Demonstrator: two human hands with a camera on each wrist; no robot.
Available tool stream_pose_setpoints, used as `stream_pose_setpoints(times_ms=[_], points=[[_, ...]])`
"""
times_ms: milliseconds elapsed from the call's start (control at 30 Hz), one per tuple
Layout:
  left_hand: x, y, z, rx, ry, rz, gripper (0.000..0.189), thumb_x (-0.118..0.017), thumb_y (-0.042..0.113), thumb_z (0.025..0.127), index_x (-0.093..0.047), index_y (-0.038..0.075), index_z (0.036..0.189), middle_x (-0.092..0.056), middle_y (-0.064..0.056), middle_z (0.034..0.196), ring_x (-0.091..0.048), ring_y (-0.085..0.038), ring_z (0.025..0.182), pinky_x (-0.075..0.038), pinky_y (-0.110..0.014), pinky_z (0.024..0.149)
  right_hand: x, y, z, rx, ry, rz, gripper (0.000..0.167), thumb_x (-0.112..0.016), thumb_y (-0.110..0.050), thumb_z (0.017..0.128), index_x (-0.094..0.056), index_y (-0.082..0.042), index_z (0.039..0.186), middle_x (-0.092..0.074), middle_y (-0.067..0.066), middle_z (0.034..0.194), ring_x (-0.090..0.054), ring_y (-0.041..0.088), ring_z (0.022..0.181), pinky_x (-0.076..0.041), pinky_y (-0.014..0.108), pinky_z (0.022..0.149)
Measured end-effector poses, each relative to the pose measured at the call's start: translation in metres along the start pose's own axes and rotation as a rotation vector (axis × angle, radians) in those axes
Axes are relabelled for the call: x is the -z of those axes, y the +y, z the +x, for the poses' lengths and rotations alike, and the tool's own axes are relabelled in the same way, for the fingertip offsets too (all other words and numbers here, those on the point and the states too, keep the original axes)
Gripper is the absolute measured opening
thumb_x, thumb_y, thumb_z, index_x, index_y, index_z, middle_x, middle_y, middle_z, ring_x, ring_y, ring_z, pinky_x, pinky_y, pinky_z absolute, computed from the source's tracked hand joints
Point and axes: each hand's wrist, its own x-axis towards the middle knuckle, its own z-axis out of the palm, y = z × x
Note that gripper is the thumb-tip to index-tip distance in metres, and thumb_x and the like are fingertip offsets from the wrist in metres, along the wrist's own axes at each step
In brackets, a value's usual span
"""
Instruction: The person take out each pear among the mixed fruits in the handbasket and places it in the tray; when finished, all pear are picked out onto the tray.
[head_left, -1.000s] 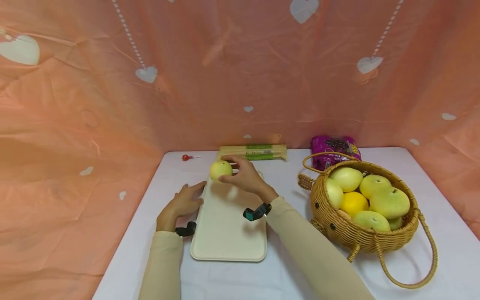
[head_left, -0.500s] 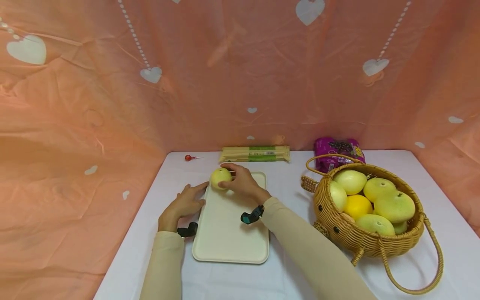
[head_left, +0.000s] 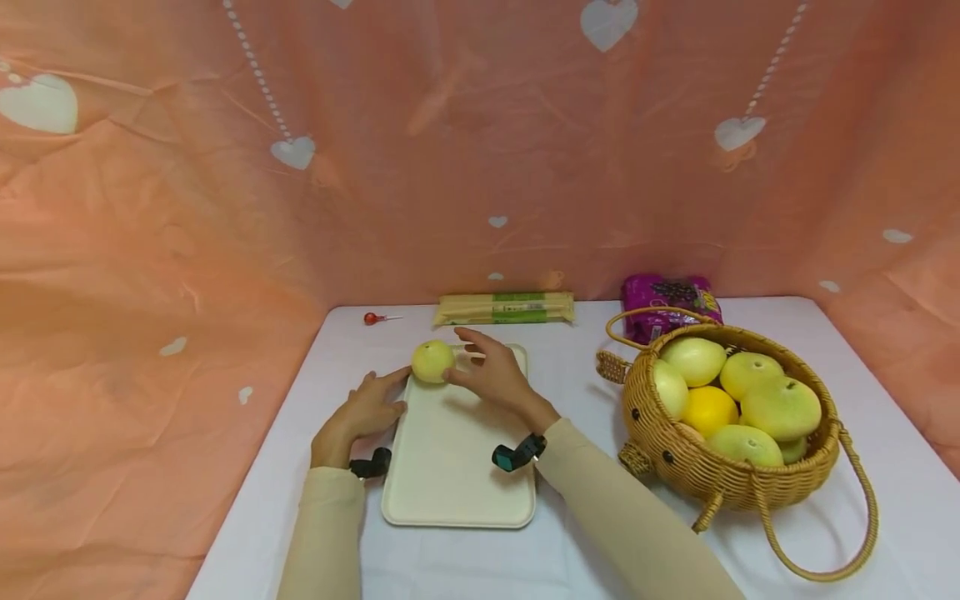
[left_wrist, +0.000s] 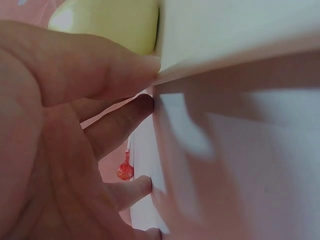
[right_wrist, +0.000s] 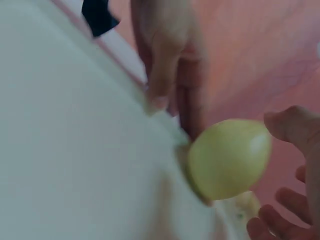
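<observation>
A pale yellow-green round fruit (head_left: 432,362) rests on the far left corner of a cream tray (head_left: 459,467). Just right of it is my right hand (head_left: 495,372), its fingers spread and apart from the fruit, the thumb closest. In the right wrist view a gap shows between that thumb (right_wrist: 287,127) and the fruit (right_wrist: 230,159). My left hand (head_left: 365,414) lies along the tray's left side with fingers extended. The left wrist view shows its thumb (left_wrist: 107,70) touching the tray's rim, while the other fingertips rest on the white tabletop.
At the right, a wicker basket (head_left: 720,483) with looped handles holds several pale green fruits and a yellow one (head_left: 708,409). Along the back lie a red lollipop (head_left: 372,318), a long yellow-and-green packet (head_left: 504,308) and a purple bag (head_left: 667,300). An orange curtain hangs behind.
My right hand has lowered the fruit onto the tray's far left corner, let go and drawn slightly right with fingers spread. The left hand has stayed at the tray's side.
</observation>
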Motion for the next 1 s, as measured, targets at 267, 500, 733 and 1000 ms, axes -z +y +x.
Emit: stream_pose_setpoints(times_ms=[267, 500, 733, 1000], points=[[-0.001, -0.003, 0.0, 0.024, -0.016, -0.004, 0.071, -0.061, 0.015, 0.102, -0.042, 0.013, 0.17, -0.046, -0.027, 0.168, -0.012, -0.064, 0.163, -0.008, -0.089, 0.122, 0.032, -0.04, -0.052, 0.071, -0.04, -0.014, 0.075, -0.091, -0.022, 0.091, -0.059, -0.016, 0.159, -0.06, 0.008, 0.161, -0.061, 0.028, 0.146, -0.052, 0.039, 0.12], [-0.001, -0.003, 0.002, 0.015, -0.023, 0.0, 0.07, -0.06, 0.015, 0.103, -0.041, 0.012, 0.17, -0.047, -0.026, 0.168, -0.012, -0.065, 0.163, -0.008, -0.09, 0.121, 0.066, -0.08, -0.108, 0.151, -0.13, -0.038, 0.073, -0.092, -0.019, 0.089, -0.062, -0.016, 0.156, -0.064, 0.003, 0.158, -0.063, 0.027, 0.144, -0.049, 0.038, 0.123], [-0.001, -0.004, 0.003, 0.02, -0.027, -0.009, 0.07, -0.06, 0.016, 0.104, -0.04, 0.013, 0.171, -0.044, -0.027, 0.17, -0.01, -0.064, 0.163, -0.006, -0.089, 0.122, 0.118, -0.113, -0.161, 0.211, -0.178, -0.116, 0.077, -0.094, -0.02, 0.088, -0.061, -0.025, 0.157, -0.064, -0.006, 0.157, -0.066, 0.021, 0.14, -0.049, 0.033, 0.122], [-0.001, -0.003, 0.004, 0.02, -0.033, -0.005, 0.071, -0.062, 0.015, 0.103, -0.04, 0.013, 0.17, -0.043, -0.028, 0.17, -0.01, -0.065, 0.163, -0.006, -0.09, 0.121, 0.197, -0.115, -0.21, 0.224, -0.121, -0.183, 0.086, -0.091, 0.007, 0.08, -0.059, -0.012, 0.157, -0.064, 0.007, 0.158, -0.061, 0.008, 0.144, -0.045, 0.015, 0.117]])
